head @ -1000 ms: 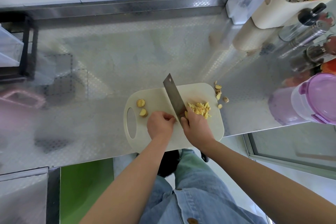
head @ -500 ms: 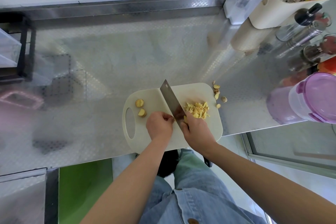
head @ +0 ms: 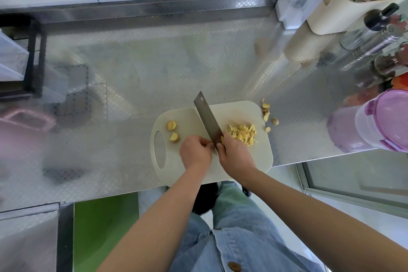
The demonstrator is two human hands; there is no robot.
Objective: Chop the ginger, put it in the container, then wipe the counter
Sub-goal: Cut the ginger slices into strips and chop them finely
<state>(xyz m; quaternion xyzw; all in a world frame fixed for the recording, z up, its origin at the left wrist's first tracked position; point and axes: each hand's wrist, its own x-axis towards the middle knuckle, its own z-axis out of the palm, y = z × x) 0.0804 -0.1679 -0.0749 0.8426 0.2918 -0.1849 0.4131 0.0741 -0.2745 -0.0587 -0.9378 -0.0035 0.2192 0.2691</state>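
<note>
Left hand [head: 195,152] curled, fingertips pinched; right hand [head: 235,153] in closed grip.

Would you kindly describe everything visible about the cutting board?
The cutting board is cream, plastic-looking, with rounded corners and an oval handle hole at its left end. It lies flat on the metal counter by the near edge. Two ginger chunks sit on its left, chopped ginger on its right, and the cleaver blade crosses its middle.
</note>
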